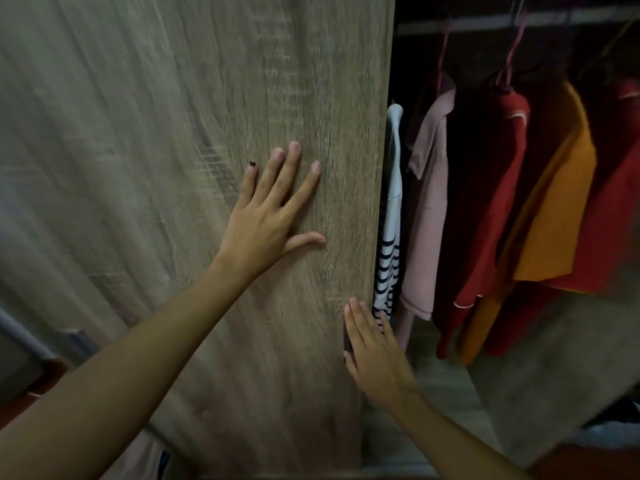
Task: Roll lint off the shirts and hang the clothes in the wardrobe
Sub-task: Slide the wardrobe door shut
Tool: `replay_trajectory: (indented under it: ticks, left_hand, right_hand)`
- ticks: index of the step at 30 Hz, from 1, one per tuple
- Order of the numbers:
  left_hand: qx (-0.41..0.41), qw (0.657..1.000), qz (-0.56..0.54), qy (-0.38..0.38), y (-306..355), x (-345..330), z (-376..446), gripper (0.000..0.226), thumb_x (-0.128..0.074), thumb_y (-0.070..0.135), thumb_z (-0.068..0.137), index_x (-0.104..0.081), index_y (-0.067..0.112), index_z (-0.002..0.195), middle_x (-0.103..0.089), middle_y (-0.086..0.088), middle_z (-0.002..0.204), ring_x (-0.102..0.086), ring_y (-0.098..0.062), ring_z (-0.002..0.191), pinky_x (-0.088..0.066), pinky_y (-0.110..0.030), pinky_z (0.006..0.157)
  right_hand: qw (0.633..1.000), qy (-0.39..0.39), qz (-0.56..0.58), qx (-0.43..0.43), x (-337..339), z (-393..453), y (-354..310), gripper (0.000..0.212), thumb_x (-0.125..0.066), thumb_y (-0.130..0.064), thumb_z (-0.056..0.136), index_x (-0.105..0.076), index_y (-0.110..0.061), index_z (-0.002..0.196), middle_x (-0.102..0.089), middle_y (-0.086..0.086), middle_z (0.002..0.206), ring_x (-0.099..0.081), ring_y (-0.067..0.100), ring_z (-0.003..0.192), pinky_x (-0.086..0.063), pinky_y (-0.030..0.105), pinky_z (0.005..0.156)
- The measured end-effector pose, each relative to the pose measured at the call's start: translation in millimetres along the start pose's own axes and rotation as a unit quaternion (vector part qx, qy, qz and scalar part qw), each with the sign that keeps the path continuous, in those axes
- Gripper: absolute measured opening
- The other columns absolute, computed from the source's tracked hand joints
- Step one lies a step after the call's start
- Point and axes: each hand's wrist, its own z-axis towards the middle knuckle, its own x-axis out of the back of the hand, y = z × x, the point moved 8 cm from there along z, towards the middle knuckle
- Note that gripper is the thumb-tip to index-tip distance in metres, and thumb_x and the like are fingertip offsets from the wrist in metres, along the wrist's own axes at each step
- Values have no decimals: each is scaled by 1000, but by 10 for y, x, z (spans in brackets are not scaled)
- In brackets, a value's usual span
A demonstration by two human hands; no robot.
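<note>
**Both hands on the wardrobe door, clothes hanging inside**

The pale grey-brown wood-grain wardrobe door (214, 168) fills the left and middle of the view and serves as the landmark here. The left hand (266, 216) lies flat on the door's face, near its right edge, with the fingers (292, 168) straight and spread, grasping nothing. The right hand (374, 351) sits lower, at the door's right edge itself; its fingers are straight and close together, released, and seem to touch the edge, though blur makes the contact hard to confirm.

Right of the door the wardrobe stands open and dark. A pale horizontal hanging rail (519, 20) crosses the top of the opening. Just beside the door's edge hangs a white shirt with navy stripes (389, 258), its hem behind the right hand's fingertips. Next to it, further from the door, hangs a dusty pink collared shirt (427, 216) on a pink hanger. Beyond that comes a dark red garment with pale piping (491, 188), then an orange garment (561, 216), and farthest from the door another red garment (616, 216). Below the clothes lies the wardrobe's wood-grain floor panel (540, 372).
</note>
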Motion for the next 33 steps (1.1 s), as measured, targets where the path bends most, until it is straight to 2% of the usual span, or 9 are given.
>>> replay_trajectory:
  ticks: [6, 9, 11, 15, 21, 29, 33]
  left_hand:
    - [1, 1000, -15, 12, 140, 14, 94, 94, -31, 78, 83, -8, 18, 152, -10, -16, 158, 16, -22, 144, -5, -51, 117]
    - [-4, 1000, -19, 20, 275, 44, 164, 93, -32, 77, 84, -9, 17, 152, -14, -17, 157, 4, -27, 146, -6, -51, 116]
    - [-8, 999, -23, 24, 377, 64, 218, 92, -33, 76, 85, -10, 17, 152, -15, -17, 157, -4, -30, 145, -6, -51, 116]
    - [-12, 998, -39, 37, 605, 95, 345, 92, -35, 75, 85, -11, 18, 152, -13, -15, 158, -6, -30, 145, -7, -50, 116]
    - [-16, 996, -71, 44, 1026, 133, 583, 90, -34, 73, 85, -8, 19, 153, -3, -12, 158, 4, -23, 146, -5, -50, 117]
    - [-26, 994, -92, 44, 1722, 211, 976, 90, -37, 70, 87, -4, 19, 153, 1, -11, 159, 8, -24, 146, -2, -48, 118]
    - [-28, 992, -112, 54, 2112, 266, 1205, 90, -44, 67, 86, -7, 19, 153, -2, -12, 160, 4, -24, 147, -1, -46, 118]
  right_hand:
    - [1000, 23, -14, -8, 16, -51, 135, 83, -61, -38, 83, -26, -4, 150, -16, 10, 157, -31, 26, 143, -20, 46, 115]
    - [999, 35, -5, -21, 39, -107, 228, 82, -64, -34, 82, -29, -1, 148, -23, 14, 156, -32, 27, 142, -25, 44, 114]
    - [999, 34, 5, -39, 33, -141, 305, 82, -65, -32, 82, -29, 1, 148, -23, 17, 156, -30, 29, 143, -28, 42, 115]
    - [996, 39, 36, -75, 84, -244, 480, 82, -62, -31, 85, -22, 2, 149, -14, 17, 158, -20, 29, 146, -27, 40, 117]
    - [980, 120, 85, -131, 534, -235, 908, 83, -56, -33, 92, -10, 2, 151, -4, 18, 160, -5, 27, 150, -19, 41, 119]
    - [970, 141, 84, -181, 710, -283, 1622, 100, -50, -56, 90, 9, -3, 151, 13, 16, 160, 3, 31, 149, -14, 40, 119]
    - [961, 154, 92, -209, 763, -414, 2026, 102, -52, -60, 89, -1, 3, 151, 8, 17, 160, 0, 32, 149, -21, 45, 119]
